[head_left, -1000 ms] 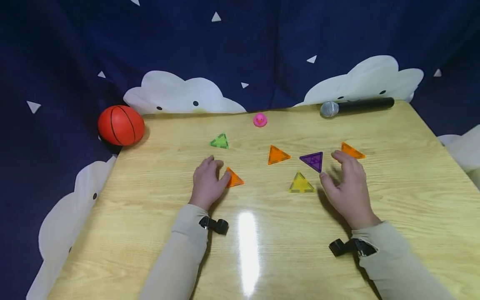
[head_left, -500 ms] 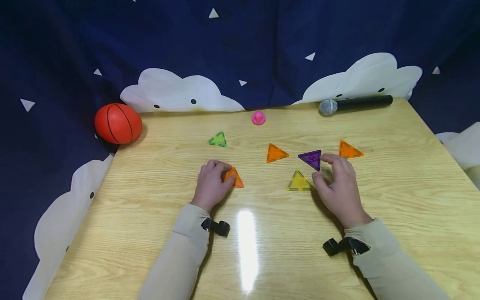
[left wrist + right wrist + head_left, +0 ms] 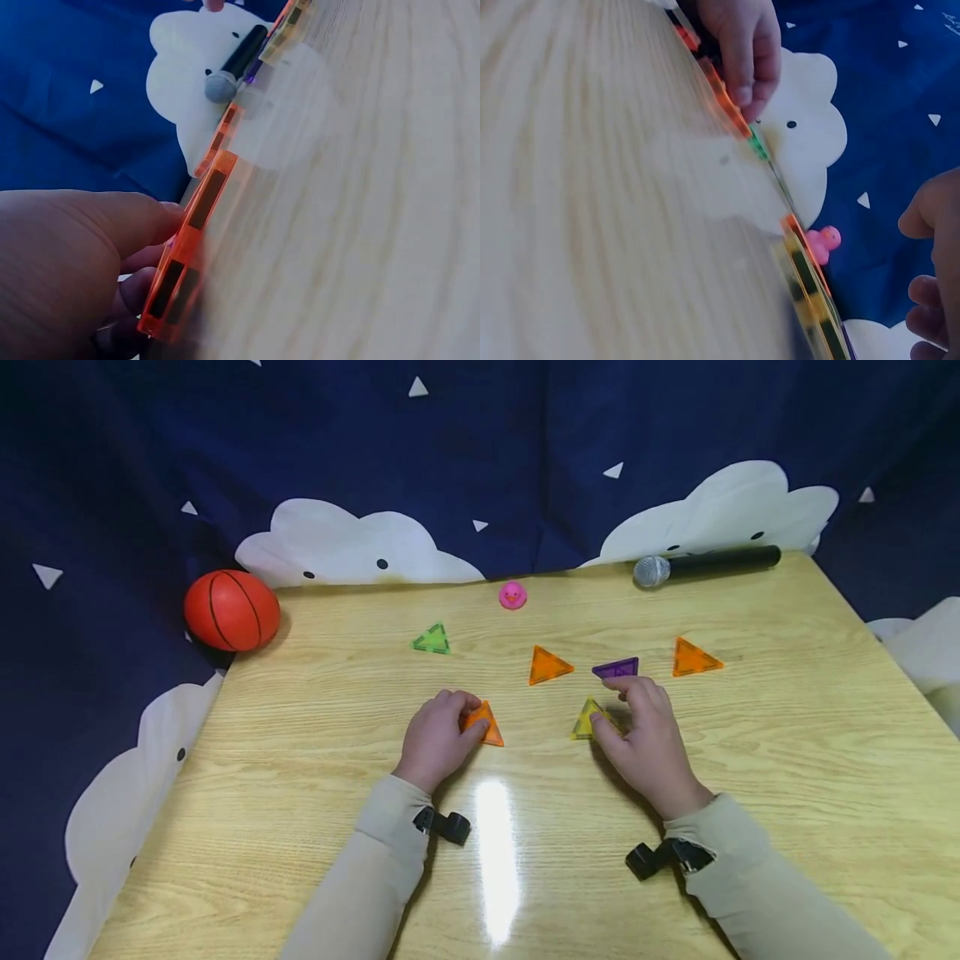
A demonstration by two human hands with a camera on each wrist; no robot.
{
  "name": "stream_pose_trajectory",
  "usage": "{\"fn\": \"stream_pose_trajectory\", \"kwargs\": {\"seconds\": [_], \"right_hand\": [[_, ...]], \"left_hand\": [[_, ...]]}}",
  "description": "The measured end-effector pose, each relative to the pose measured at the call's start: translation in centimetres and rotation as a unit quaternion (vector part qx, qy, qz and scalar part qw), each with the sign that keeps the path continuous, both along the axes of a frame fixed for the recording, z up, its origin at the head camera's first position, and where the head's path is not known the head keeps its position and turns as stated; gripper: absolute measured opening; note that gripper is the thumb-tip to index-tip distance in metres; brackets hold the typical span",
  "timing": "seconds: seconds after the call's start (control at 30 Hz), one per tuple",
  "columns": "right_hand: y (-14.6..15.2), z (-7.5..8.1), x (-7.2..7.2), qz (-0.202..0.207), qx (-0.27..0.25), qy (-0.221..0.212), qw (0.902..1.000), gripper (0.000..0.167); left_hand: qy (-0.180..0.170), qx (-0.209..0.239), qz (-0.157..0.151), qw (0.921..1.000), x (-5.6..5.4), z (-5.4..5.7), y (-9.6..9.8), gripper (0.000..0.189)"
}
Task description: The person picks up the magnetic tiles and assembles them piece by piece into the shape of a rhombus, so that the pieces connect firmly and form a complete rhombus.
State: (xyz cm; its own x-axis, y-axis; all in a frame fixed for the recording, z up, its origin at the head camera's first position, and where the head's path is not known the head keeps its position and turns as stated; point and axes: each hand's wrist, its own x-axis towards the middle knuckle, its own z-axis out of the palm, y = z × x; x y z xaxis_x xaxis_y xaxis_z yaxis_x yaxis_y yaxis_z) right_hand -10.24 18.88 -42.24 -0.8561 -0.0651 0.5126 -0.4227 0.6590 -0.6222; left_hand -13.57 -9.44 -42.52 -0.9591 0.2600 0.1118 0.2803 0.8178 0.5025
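In the head view my left hand point(image 3: 437, 741) pinches an orange triangular magnetic tile point(image 3: 492, 732) at its left side, thumb over its face. The left wrist view shows that orange tile point(image 3: 204, 201) edge-on, low over the table, with the thumb against it. My right hand point(image 3: 651, 750) hovers with bent, parted fingers, its thumb overlapping a yellow triangular tile point(image 3: 582, 727). Its index finger overlaps the purple triangular tile point(image 3: 618, 667), partly hidden. From the right wrist, a gap separates the hand point(image 3: 939, 240) from the yellow tile point(image 3: 807, 300).
Two more orange tiles point(image 3: 549, 666) point(image 3: 693, 658) and a green one point(image 3: 432, 640) lie on the wooden table point(image 3: 315, 710). Along the back are a pink rubber duck point(image 3: 513, 595) and a black microphone point(image 3: 720, 563). A red ball point(image 3: 232, 610) sits at the left edge.
My left hand has taken hold of the orange tile and shifted it slightly right. My right hand has come left, from beside the far-right orange tile to over the yellow tile.
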Motion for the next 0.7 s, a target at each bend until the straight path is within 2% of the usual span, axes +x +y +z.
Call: {"fn": "stream_pose_trajectory", "kwargs": {"seconds": [0.37,0.7], "right_hand": [[-3.0,0.0,0.5,0.066,0.022,-0.009,0.9976,0.04],[-5.3,0.0,1.1,0.109,0.03,-0.091,0.9894,0.037]], "left_hand": [[0.003,0.017,0.001,0.9998,0.1,-0.2,0.1,0.028],[-0.014,0.033,-0.015,0.9992,0.1,0.0,0.3,0.027]]}}
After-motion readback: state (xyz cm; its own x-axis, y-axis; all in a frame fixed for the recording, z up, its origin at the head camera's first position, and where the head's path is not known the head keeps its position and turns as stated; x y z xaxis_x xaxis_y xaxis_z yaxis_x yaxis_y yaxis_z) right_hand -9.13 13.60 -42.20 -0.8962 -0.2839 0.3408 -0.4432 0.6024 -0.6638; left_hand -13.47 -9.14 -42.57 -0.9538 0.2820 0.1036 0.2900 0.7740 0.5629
